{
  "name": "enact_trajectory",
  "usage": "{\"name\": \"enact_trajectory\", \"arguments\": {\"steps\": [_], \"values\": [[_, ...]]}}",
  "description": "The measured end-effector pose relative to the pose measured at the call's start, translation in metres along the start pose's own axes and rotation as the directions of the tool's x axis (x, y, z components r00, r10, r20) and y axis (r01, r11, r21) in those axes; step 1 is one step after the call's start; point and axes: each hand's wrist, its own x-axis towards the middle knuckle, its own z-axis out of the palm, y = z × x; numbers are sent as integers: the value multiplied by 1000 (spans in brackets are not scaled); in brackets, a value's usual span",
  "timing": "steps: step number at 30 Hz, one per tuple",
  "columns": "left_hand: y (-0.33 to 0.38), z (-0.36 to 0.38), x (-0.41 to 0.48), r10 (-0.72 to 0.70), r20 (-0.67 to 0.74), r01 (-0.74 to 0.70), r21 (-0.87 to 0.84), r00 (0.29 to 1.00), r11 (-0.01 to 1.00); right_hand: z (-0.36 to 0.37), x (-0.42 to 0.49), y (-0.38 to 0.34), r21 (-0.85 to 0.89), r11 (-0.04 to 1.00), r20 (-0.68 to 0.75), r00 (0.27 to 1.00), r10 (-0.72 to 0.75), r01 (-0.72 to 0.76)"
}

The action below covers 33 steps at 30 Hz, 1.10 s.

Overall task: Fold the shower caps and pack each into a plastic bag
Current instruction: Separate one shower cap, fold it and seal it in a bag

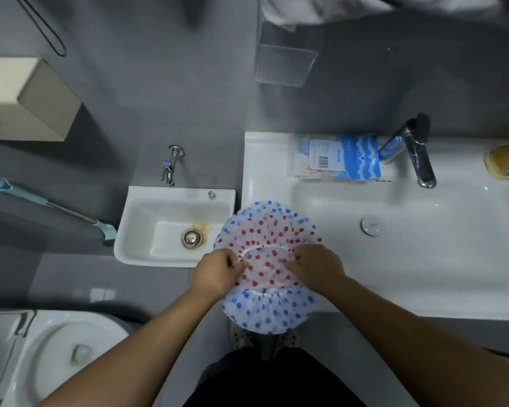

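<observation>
A red-dotted cap (pixel 266 236), laid over a blue-dotted cap (pixel 269 314) at the front left corner of the sink (pixel 423 289), was pinched at its elastic rim by the left hand (pixel 216 274) and the right hand (pixel 315 267), with a packet (pixel 344 157) seen on the ledge behind.

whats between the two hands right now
In the head view, the red-dotted shower cap spans the gap: the left hand and right hand each pinch its elastic rim, with a blue-dotted cap underneath.
</observation>
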Motion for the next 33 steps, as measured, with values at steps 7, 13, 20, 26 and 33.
{"name": "enact_trajectory", "arguments": {"steps": [7,13,20,26,33], "values": [[32,8,-11,32,-85,-20,141,996,990,10,-9,-24,-13,979,-177,963,-203,204],[28,9,3,-145,86,168,-516,986,840,12,-3,-31,794,593,56,988,143,-131],[16,-5,-4,-179,264,318,-836,948,448,-8,1,1,918,194,301,926,227,-346],[-3,3,-3,-209,95,227,-545,973,807,4,4,21,673,658,161,935,316,-338],[-2,20,-8,-203,-152,206,3,967,979,5,5,14,72,986,129,982,138,-149]]}}
